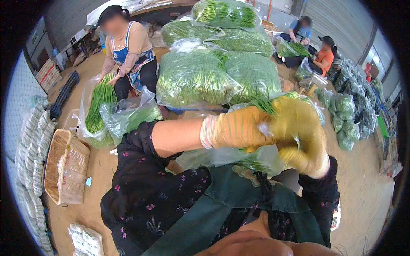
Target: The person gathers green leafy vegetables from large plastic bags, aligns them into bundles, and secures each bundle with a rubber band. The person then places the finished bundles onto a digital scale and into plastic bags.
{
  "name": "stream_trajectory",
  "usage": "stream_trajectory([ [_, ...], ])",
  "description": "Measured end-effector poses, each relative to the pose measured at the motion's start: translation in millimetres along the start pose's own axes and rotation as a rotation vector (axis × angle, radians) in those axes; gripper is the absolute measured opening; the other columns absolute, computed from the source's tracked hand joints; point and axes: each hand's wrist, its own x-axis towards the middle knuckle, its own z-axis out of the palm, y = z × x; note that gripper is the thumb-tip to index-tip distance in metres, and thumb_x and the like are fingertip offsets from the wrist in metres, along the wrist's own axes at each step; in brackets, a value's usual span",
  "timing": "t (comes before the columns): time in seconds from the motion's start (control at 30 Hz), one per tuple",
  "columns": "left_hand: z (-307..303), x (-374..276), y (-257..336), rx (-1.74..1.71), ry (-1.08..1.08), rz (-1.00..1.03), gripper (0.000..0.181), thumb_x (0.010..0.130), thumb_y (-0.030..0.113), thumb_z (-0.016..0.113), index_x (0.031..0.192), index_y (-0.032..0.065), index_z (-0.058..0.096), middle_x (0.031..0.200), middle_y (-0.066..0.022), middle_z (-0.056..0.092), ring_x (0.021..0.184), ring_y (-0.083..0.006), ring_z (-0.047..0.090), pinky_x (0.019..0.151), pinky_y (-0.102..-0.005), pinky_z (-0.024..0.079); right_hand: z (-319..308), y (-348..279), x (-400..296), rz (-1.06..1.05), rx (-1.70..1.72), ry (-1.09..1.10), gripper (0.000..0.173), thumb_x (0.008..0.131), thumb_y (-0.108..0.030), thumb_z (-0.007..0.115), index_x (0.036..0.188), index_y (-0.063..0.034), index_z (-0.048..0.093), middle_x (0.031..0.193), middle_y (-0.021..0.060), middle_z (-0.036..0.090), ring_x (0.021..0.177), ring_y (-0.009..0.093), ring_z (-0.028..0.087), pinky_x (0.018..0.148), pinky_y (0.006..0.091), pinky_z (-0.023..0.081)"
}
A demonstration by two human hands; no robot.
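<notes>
My left hand (pixel 238 128), in a yellow-orange glove with an elastic striped cuff, reaches in from the left with its fingers curled. My right hand (pixel 302 128), in a yellow glove, is blurred and meets it at the fingers. Between them shows a small pale, shiny bit (pixel 264 129), perhaps plastic; what each hand grips is hidden. Green leaf tips (pixel 262 101), like garlic chives, stick up just beyond the gloves. Under my hands, over my lap, lies a clear plastic bag (pixel 221 157) with green stalks (pixel 253 165) in it.
Large clear bags of green stalks (pixel 195 76) are stacked ahead. A seated co-worker (pixel 131 48) at front left handles stalks in an open bag (pixel 101 105). Two people (pixel 325 56) sit at back right, near a scale (pixel 313 80) and bagged greens (pixel 346 107). A plastic crate (pixel 75 169) stands left.
</notes>
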Motion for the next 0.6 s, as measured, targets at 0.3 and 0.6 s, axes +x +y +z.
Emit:
stream_trajectory([
  [0.3,-19,19,16,1.112,0.631,0.914,0.038,0.066,0.014,0.068,0.103,0.01,0.063,0.099,-0.0122,0.063,0.09,-0.033,0.062,0.071,-0.0428,0.05,60,53,16,0.4,1.443,0.393,0.037,0.095,-0.025,0.054,0.124,-0.0002,0.053,0.125,0.01,0.058,0.116,0.02,0.054,0.102,0.0342,0.04],
  [0.6,-24,4,22,1.445,0.401,0.653,0.016,0.068,0.027,0.067,0.077,0.0153,0.061,0.075,-0.0061,0.062,0.067,-0.0295,0.062,0.055,-0.0445,0.047,46,63,52,0.562,0.778,0.299,0.021,0.087,-0.012,0.065,0.103,0.0,0.066,0.091,-0.0001,0.067,0.074,0.004,0.055,0.065,0.0198,0.044],
])
